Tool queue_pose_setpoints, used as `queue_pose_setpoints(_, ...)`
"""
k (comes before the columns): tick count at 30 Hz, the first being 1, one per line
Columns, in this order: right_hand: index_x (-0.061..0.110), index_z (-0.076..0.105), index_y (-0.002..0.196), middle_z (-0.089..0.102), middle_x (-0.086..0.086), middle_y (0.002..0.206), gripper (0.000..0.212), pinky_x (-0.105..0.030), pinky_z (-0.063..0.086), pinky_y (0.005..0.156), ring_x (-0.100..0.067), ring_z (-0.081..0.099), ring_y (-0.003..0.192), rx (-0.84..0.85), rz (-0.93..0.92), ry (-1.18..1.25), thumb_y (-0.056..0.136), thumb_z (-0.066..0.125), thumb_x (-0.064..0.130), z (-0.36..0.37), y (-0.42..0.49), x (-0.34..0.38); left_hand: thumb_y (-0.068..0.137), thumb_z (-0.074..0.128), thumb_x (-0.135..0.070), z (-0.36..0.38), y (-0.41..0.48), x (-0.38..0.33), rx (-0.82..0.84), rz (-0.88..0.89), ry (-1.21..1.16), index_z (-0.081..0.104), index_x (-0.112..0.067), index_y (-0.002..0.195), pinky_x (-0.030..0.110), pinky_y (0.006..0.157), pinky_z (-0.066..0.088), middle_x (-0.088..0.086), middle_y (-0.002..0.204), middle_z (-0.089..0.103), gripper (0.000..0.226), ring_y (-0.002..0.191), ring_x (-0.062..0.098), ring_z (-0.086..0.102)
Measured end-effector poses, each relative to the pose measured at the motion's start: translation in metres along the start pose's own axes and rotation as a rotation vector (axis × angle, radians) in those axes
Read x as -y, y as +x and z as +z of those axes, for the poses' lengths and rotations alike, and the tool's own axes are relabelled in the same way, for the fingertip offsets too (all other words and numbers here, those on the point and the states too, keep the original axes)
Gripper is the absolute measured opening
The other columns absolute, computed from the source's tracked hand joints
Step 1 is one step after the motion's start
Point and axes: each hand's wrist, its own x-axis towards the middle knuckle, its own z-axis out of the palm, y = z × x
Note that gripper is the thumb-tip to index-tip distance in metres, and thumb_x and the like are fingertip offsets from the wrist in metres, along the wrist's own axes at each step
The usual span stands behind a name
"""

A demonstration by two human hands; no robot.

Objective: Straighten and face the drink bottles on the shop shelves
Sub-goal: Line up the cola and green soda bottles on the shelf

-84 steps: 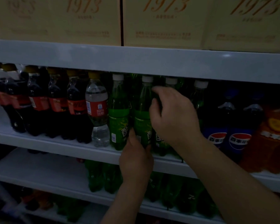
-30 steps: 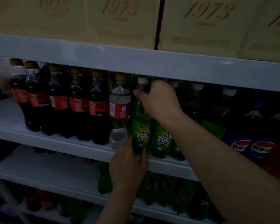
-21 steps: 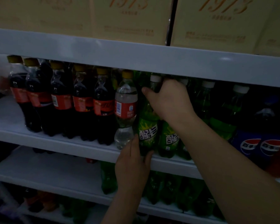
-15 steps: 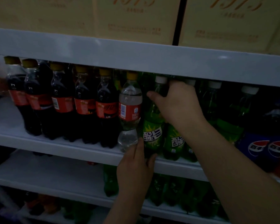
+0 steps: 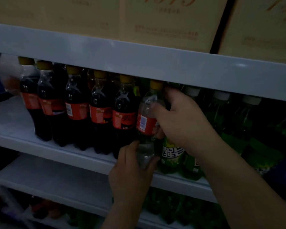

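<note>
On white shelf (image 5: 56, 154) | left hand (image 5: 130, 172) fingers wrap clear plastic bottle (image 5: 145, 123) low | right hand (image 5: 180, 123) grips its shoulder

Glossy, smooth plastic forms the clear red-labelled bottle (image 5: 145, 123), the dark cola bottles (image 5: 76, 111) and the translucent green bottles (image 5: 172, 154), whereas the pale grey shelf edge (image 5: 139, 63) looks smooth and faintly sheened, and the tan cardboard boxes (image 5: 163, 22) matt.
</note>
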Motion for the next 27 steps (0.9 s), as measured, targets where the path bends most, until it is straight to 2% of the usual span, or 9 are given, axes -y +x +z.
queue_pose_setpoints(5, 0.041, 0.051, 0.092, 0.060, 0.023, 0.085, 0.013, -0.005, 0.037, 0.043, 0.010, 0.052, 0.052, -0.084, 0.003, -0.043, 0.086, 0.063, 0.039, 0.010, 0.010, -0.001, 0.063, 0.081, -0.045, 0.003, 0.007, 0.024, -0.005, 0.149, -0.068, 0.052, -0.020, 0.108, 0.016, 0.051, 0.038, 0.001, 0.098, 0.064, 0.059, 0.067, 0.017, 0.065)
queue_pose_setpoints(7, 0.038, 0.054, 0.087, 0.058, 0.023, 0.079, 0.013, -0.005, 0.039, 0.044, 0.012, 0.054, 0.058, -0.159, 0.029, -0.127, 0.083, 0.064, 0.046, 0.017, 0.009, 0.001, 0.073, 0.073, -0.044, 0.003, 0.009, 0.035, -0.005, 0.249, -0.109, 0.055, -0.018, 0.109, 0.017, 0.049, 0.044, 0.003, 0.104, 0.066, 0.047, 0.068, 0.017, 0.066)
queue_pose_setpoints(9, 0.029, 0.061, 0.091, 0.058, 0.019, 0.079, 0.028, -0.004, 0.043, 0.053, 0.010, 0.053, 0.066, -0.275, 0.023, -0.290, 0.078, 0.065, 0.053, 0.025, 0.007, 0.003, 0.079, 0.072, -0.038, 0.001, 0.011, 0.043, 0.012, 0.332, -0.136, 0.055, -0.019, 0.110, 0.019, 0.049, 0.048, 0.004, 0.111, 0.066, 0.040, 0.074, 0.014, 0.064)
queue_pose_setpoints(12, 0.021, 0.062, 0.092, 0.062, 0.010, 0.082, 0.045, -0.014, 0.048, 0.057, 0.001, 0.056, 0.070, -0.386, 0.008, -0.497, 0.074, 0.063, 0.062, 0.033, 0.008, 0.012, 0.074, 0.068, -0.030, -0.003, 0.015, 0.049, 0.070, 0.375, -0.169, 0.056, -0.018, 0.111, 0.018, 0.048, 0.045, 0.005, 0.114, 0.064, 0.041, 0.073, 0.010, 0.058)
queue_pose_setpoints(15, 0.031, 0.058, 0.082, 0.060, 0.017, 0.073, 0.026, -0.007, 0.041, 0.047, 0.012, 0.055, 0.063, -0.276, 0.102, -0.352, 0.079, 0.063, 0.056, 0.029, 0.014, 0.019, 0.079, 0.064, -0.032, -0.006, 0.019, 0.052, 0.135, 0.373, -0.179, 0.060, -0.012, 0.111, 0.015, 0.050, 0.040, 0.006, 0.115, 0.063, 0.038, 0.065, 0.013, 0.062)
queue_pose_setpoints(18, 0.031, 0.060, 0.085, 0.066, 0.015, 0.068, 0.012, -0.009, 0.038, 0.040, 0.008, 0.055, 0.046, -0.119, 0.213, -0.054, 0.084, 0.066, 0.041, 0.018, 0.017, 0.023, 0.082, 0.063, -0.053, -0.008, 0.024, 0.053, 0.157, 0.373, -0.176, 0.056, -0.015, 0.113, 0.017, 0.050, 0.043, 0.001, 0.115, 0.060, 0.050, 0.074, 0.013, 0.063)
queue_pose_setpoints(22, 0.040, 0.053, 0.078, 0.061, 0.023, 0.078, 0.026, -0.006, 0.037, 0.039, 0.012, 0.055, 0.052, -0.171, 0.133, -0.196, 0.070, 0.071, 0.056, 0.016, 0.016, 0.023, 0.072, 0.065, -0.055, -0.008, 0.023, 0.053, 0.141, 0.375, -0.183, 0.049, -0.023, 0.109, 0.018, 0.046, 0.044, -0.007, 0.114, 0.050, 0.052, 0.072, 0.011, 0.060)
queue_pose_setpoints(25, 0.036, 0.053, 0.072, 0.060, 0.021, 0.066, 0.029, -0.001, 0.035, 0.041, 0.019, 0.053, 0.060, -0.243, 0.087, -0.325, 0.070, 0.069, 0.061, 0.020, 0.015, 0.023, 0.063, 0.081, -0.048, -0.004, 0.023, 0.053, 0.150, 0.360, -0.121, 0.053, -0.021, 0.108, 0.020, 0.044, 0.042, -0.001, 0.107, 0.062, 0.060, 0.065, 0.015, 0.062)
queue_pose_setpoints(27, 0.031, 0.056, 0.075, 0.060, 0.016, 0.063, 0.028, -0.004, 0.038, 0.043, 0.015, 0.054, 0.059, -0.253, 0.060, -0.390, 0.077, 0.063, 0.058, 0.017, 0.014, 0.021, 0.061, 0.084, -0.044, -0.003, 0.021, 0.054, 0.131, 0.359, -0.080, 0.060, -0.017, 0.106, 0.021, 0.043, 0.042, 0.002, 0.105, 0.066, 0.058, 0.063, 0.017, 0.064)
